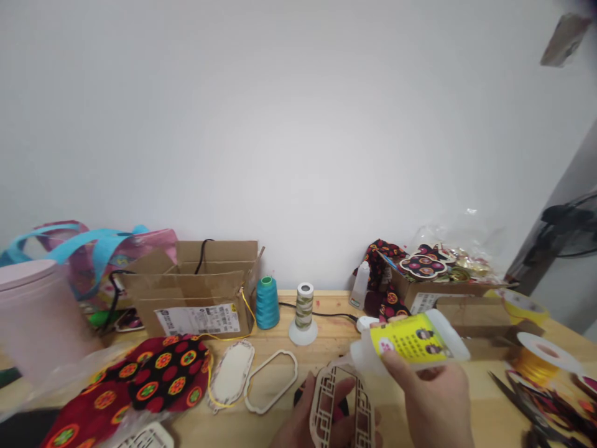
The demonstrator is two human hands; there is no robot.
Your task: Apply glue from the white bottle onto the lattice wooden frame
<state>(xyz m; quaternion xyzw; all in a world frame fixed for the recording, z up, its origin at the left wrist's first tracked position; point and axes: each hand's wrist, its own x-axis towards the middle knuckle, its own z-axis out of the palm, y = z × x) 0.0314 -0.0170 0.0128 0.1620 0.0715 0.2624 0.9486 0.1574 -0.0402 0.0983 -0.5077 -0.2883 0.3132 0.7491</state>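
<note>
My right hand (436, 401) is closed around a white glue bottle with a yellow label (410, 342), tipped on its side with the nozzle pointing left. The nozzle hangs just above a pale wooden lattice cut-out (340, 404). My left hand (308, 423) holds that cut-out from below at the bottom edge of the view, fingers curled round it. Both hands are over the wooden table (326, 339).
Left of the hands lie an oval wooden frame (270, 381), an oval plate (232, 373) and red-black patterned fabric (153, 373). Behind stand a cardboard box (196, 292), a teal thread cone (267, 303), a striped spool (304, 314), another box of patterned pieces (433, 274), yellow ribbon spools (536, 361).
</note>
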